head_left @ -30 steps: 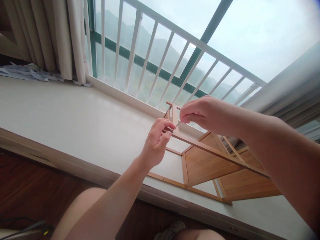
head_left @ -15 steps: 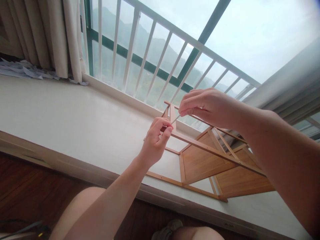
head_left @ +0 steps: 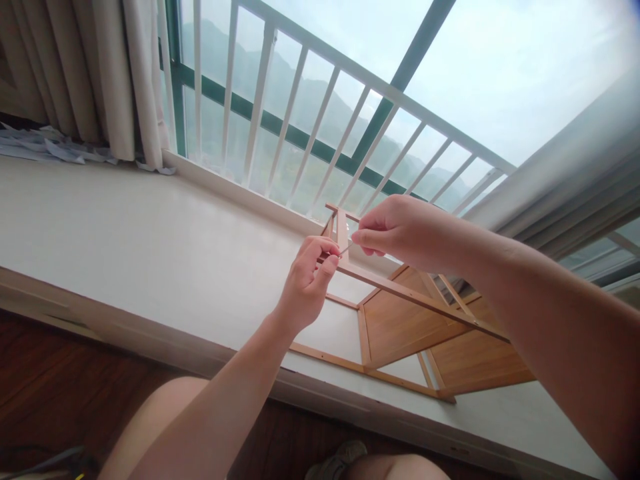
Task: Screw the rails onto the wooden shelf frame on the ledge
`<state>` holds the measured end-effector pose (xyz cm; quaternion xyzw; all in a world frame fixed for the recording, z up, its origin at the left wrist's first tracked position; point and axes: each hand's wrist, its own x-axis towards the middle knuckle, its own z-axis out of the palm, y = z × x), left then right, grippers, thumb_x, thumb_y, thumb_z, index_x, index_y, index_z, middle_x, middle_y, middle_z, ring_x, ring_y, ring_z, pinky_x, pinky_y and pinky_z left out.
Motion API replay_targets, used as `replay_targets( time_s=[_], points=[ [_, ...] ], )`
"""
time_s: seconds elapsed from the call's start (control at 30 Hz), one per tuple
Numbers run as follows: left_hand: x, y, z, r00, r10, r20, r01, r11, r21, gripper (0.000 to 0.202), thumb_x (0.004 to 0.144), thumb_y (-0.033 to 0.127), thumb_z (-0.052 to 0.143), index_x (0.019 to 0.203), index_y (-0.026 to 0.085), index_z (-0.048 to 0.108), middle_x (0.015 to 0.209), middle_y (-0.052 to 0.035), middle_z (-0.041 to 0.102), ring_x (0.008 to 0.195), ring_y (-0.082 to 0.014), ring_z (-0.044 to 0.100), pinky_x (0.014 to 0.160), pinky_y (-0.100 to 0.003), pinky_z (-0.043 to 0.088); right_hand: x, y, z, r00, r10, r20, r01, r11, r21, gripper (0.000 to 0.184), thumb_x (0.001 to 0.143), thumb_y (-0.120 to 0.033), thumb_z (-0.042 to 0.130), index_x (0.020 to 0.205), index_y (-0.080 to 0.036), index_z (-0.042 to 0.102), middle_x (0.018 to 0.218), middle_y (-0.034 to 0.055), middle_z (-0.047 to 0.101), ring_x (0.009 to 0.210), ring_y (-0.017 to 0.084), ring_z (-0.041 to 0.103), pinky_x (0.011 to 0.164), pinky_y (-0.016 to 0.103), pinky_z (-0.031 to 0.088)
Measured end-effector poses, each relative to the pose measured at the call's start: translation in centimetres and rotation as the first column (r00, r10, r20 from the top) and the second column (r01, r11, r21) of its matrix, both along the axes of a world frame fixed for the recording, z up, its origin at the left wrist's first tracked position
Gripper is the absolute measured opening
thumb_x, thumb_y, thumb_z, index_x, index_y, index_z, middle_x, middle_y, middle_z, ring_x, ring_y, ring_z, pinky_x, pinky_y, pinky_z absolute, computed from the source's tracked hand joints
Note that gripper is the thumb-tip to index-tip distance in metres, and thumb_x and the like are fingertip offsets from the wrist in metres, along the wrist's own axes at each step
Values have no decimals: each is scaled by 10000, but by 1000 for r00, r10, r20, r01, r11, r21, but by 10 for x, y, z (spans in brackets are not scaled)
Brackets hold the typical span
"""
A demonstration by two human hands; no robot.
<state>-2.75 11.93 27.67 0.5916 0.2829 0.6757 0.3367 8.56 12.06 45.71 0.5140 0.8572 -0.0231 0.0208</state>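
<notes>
A bamboo shelf rack (head_left: 400, 320) lies on its side on the white window ledge (head_left: 125, 233). My left hand (head_left: 307, 283) pinches the near end of the rack's upper rail, fingers closed round it. My right hand (head_left: 395, 230) is closed on a thin metal tool (head_left: 346, 249), likely a hex key. Its tip points at the rail's corner, right by my left fingertips. The two hands almost touch.
Behind the rack runs a white window railing (head_left: 320, 127) with a green frame. Beige curtains (head_left: 85, 73) hang at the left, with crumpled papers (head_left: 45, 143) beneath them. A grey curtain (head_left: 575, 173) hangs at the right. Dark wood floor and my knee show below the ledge.
My right hand dropped and moved closer to my left hand, bringing the thin tool back down to the rail's corner. The left hand kept its hold on the rail.
</notes>
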Motion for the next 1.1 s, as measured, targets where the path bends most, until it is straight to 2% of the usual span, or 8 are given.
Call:
replay_targets(
  time_s=[0.17, 0.33, 0.57, 0.73, 0.83, 0.93, 1.0, 1.1],
  points=[
    [1, 0, -1, 1000, 1, 2, -1, 1000, -1, 144, 952, 282, 447, 956, 191, 559, 1054, -54, 564, 922, -169, 536, 814, -292, 428, -7, -3, 2, 997, -72, 11, 73, 996, -47, 310, 810, -306, 528, 526, -182, 509, 483, -11, 419, 445, 93, 333, 465, 296, 214],
    [1, 1, -3, 1000, 6, -3, -6, 1000, -2, 161, 955, 295, 436, 960, 192, 560, 1052, -60, 565, 934, -177, 535, 820, -298, 429, -11, 1, 3, 992, -116, 54, 119, 992, -44, 309, 809, -299, 546, 523, -185, 529, 451, -11, 364, 436, 101, 310, 478, 316, 220],
    [1, 0, -3, 999, -19, 30, 19, 1000, -5, 197, 971, 317, 403, 967, 200, 561, 1048, -61, 563, 934, -183, 539, 840, -311, 436, -5, 20, -1, 996, 26, 81, -23, 999, -28, 366, 829, -344, 608, 504, -190, 544, 406, -4, 347, 437, 105, 299, 472, 326, 217],
    [2, -1, -2, 999, -10, 47, 9, 1000, 18, 254, 986, 293, 331, 972, 196, 565, 1053, -67, 565, 1010, -193, 530, 915, -322, 421, -8, 19, 2, 991, 14, 133, -10, 1000, -29, 371, 842, -352, 602, 516, -180, 563, 409, -9, 373, 414, 88, 290, 478, 325, 214],
    [1, -1, -2, 999, -19, 45, 18, 999, 26, 254, 984, 288, 333, 972, 196, 568, 1055, -65, 565, 1014, -194, 531, 923, -325, 416, -6, 20, 5, 983, 99, 156, -96, 995, -31, 356, 859, -359, 581, 551, -183, 596, 423, -9, 413, 432, 94, 328, 493, 318, 236],
    [1, -1, -2, 999, -19, 41, 18, 1000, 7, 222, 970, 288, 370, 965, 198, 573, 1046, -60, 569, 989, -194, 533, 902, -327, 424, 0, 24, 6, 953, 233, 192, -237, 972, -5, 293, 882, -314, 535, 635, -195, 638, 543, 4, 544, 517, 113, 423, 552, 305, 304],
    [1, -1, -2, 999, -24, 49, 25, 999, -20, 185, 955, 291, 413, 965, 202, 575, 1043, -53, 571, 928, -183, 539, 851, -317, 438, 5, 29, 5, 904, 375, 206, -388, 921, 26, 258, 896, -276, 504, 703, -204, 659, 661, 15, 615, 645, 138, 490, 633, 301, 347],
    [3, 0, -3, 998, -33, 56, 35, 999, -33, 146, 941, 294, 463, 964, 203, 575, 1045, -48, 568, 855, -161, 534, 772, -292, 442, 10, 37, 3, 803, 562, 198, -582, 811, 58, 266, 928, -266, 465, 769, -208, 669, 755, 25, 651, 778, 162, 496, 728, 302, 364]
  ],
)
